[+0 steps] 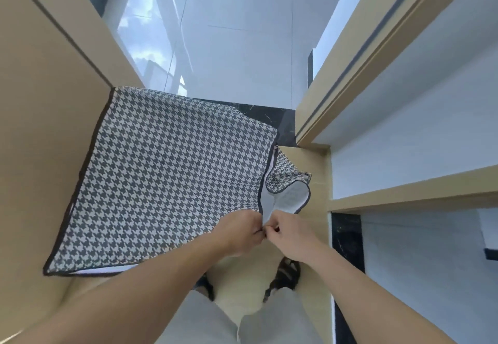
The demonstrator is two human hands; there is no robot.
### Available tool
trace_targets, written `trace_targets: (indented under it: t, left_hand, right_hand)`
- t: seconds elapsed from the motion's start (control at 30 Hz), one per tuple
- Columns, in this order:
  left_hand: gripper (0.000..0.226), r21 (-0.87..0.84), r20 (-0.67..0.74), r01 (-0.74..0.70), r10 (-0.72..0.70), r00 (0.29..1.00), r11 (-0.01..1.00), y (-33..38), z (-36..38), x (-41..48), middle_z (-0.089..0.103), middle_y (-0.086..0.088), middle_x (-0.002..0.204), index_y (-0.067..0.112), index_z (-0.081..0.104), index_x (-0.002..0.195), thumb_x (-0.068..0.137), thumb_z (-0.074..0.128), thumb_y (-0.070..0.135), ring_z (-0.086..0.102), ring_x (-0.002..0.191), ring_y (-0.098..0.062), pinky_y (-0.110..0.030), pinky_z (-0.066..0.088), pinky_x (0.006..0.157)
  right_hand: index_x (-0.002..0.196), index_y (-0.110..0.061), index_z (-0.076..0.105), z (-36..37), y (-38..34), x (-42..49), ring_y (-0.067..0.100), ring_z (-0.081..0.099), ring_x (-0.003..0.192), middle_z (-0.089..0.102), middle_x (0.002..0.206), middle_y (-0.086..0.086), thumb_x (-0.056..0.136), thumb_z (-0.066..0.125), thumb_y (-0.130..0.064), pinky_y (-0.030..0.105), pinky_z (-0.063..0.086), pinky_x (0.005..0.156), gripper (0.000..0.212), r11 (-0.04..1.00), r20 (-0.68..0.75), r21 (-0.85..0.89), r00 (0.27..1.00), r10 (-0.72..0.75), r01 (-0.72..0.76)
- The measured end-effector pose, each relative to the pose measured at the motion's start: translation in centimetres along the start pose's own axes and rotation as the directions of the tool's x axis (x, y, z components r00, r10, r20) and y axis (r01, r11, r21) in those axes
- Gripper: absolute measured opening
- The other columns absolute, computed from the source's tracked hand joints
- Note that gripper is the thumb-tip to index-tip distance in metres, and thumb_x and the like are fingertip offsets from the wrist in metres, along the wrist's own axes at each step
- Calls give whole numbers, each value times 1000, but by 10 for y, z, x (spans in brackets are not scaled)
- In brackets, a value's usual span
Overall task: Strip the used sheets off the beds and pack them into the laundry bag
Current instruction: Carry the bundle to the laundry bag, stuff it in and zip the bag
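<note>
Now | left hand (pixel 244 231) pinches laundry bag (pixel 167 176) edge | right hand (pixel 289 235) pinches same edge

Just what the left hand (pixel 242 233) and right hand (pixel 291 238) pinch at the near right corner of the houndstooth bag (pixel 167 181) is buried under their fingers. The bag's inside cannot be seen past its drooping flap (pixel 288 195). Below the bag, pale trouser legs (pixel 202 319) cover most of the sandals (pixel 288 273).
</note>
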State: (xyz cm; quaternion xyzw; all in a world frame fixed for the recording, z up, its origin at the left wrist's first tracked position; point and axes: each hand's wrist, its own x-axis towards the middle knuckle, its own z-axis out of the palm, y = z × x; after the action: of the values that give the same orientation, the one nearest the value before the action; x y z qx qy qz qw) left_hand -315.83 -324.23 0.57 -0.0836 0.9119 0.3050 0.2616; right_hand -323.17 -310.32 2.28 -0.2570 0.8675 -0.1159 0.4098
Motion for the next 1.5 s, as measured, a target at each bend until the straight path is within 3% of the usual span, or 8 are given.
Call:
trace_targets:
  t: [0.17,0.43,0.6,0.7,0.83,1.0,1.17,1.5]
  left_hand:
    - [11,-114,-55,52,-58,997,992,3,-2,-8,58,6,95,20,57,90,96,58,29,58,90,-16,-33,50,79]
    - [10,-115,28,216,-215,976,969,41,20,-43,49,9,92,15,57,90,90,59,25,53,87,-16,-31,43,72]
    - [37,-130,-15,481,-486,874,867,60,38,-49,63,5,92,22,54,94,82,58,56,58,81,-17,-33,49,70]
    - [29,-159,-121,569,-588,800,807,71,45,-32,59,0,80,20,47,83,97,44,46,52,71,-20,-31,38,60]
    - [21,-242,-77,492,-522,849,836,65,46,-43,50,5,71,19,48,84,101,43,31,46,63,-13,-25,33,52]
    - [22,-190,-21,515,-528,849,836,58,44,-66,53,5,73,17,53,90,100,45,35,48,63,-9,-22,38,55]
    - [39,-301,-211,511,-579,788,805,56,19,-27,64,6,91,22,57,106,91,55,58,64,79,-12,-31,59,74]
    - [22,-384,-118,406,-480,869,829,49,14,-1,60,3,78,26,50,80,101,50,31,50,62,-10,-29,52,66]
  right_hand:
    - [81,-25,55,-27,12,26,21,55,77,54,71,-8,96,51,-28,30,30,71,15,972,40,-145,983,-181,185]
    - [80,-13,53,-44,40,46,28,59,77,58,76,5,97,48,-27,35,34,64,23,914,140,-214,937,-321,345]
    - [66,-24,34,-29,28,21,22,46,70,45,67,-5,98,47,-22,40,37,78,35,830,146,-130,838,-525,542]
    - [63,-27,40,-28,27,17,22,50,73,49,66,-8,97,50,-21,41,35,91,36,759,149,-221,791,-594,612]
    - [67,-16,55,-52,27,43,14,51,64,57,64,-2,99,49,-23,36,34,95,34,767,169,-287,818,-549,574]
    - [62,-23,40,-66,13,49,11,42,55,45,57,-6,99,49,-17,35,36,91,39,790,62,-280,832,-552,545]
    - [68,-36,32,-58,11,36,13,42,77,40,68,-18,101,50,-22,34,31,98,40,699,101,-381,779,-619,605]
    - [78,-24,49,-97,26,91,15,50,71,56,75,-7,100,51,-24,38,36,97,22,761,55,-332,817,-574,557]
